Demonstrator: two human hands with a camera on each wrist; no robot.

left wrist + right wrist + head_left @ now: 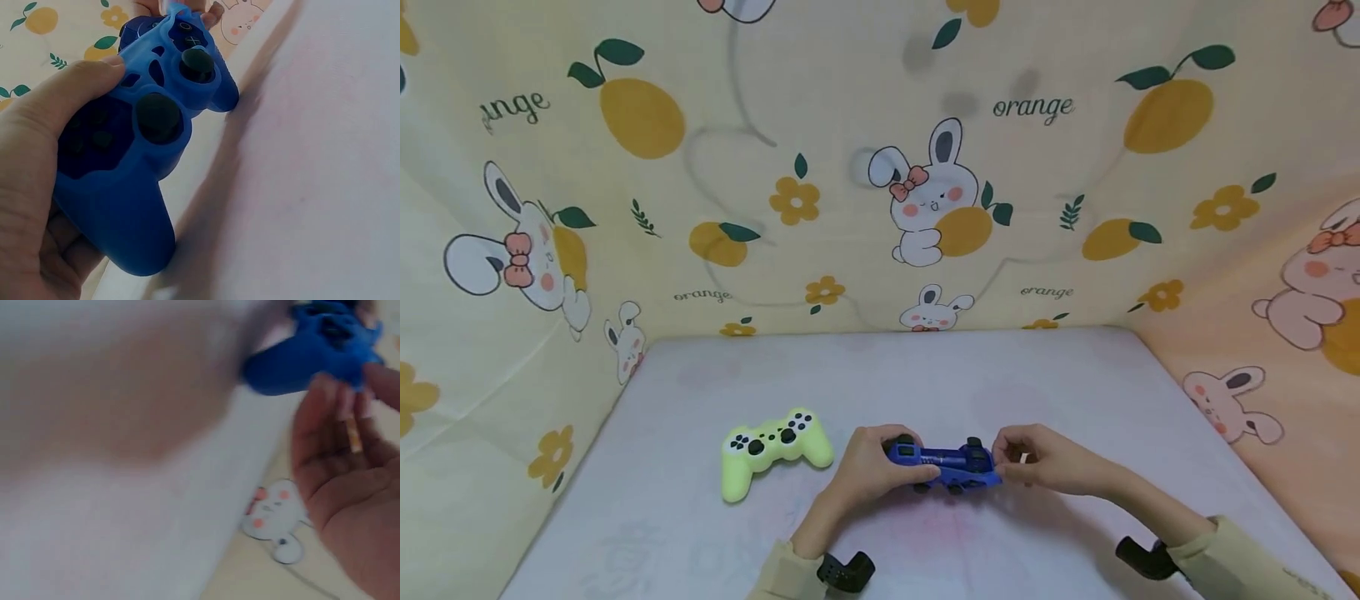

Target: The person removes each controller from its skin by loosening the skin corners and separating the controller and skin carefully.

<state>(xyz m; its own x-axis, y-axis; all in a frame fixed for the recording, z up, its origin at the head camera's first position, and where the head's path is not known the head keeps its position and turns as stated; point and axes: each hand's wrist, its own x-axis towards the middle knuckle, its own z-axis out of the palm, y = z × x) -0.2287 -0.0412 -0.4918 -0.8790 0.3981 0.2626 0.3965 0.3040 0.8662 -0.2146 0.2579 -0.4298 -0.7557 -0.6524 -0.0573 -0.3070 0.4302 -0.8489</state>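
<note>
A dark blue game controller [90,128] sits in a lighter blue rubbery cover [134,212], its black thumbsticks poking through. My left hand [865,467] grips one end of it, with the thumb on top in the left wrist view and fingers underneath. At the opposite end my right hand [1056,462] pinches the edge of the cover, which is stretched away from the dark body there. The right wrist view is blurred, but the fingertips [323,387] meet the cover. A pale green controller [773,447] lies left of my left hand, untouched.
The white tabletop [685,550] spreads beneath both hands. Cloth printed with rabbits and oranges [842,125] rises behind the table and along both sides. A black wrist camera [847,572] is worn on the left wrist, another [1146,558] on the right.
</note>
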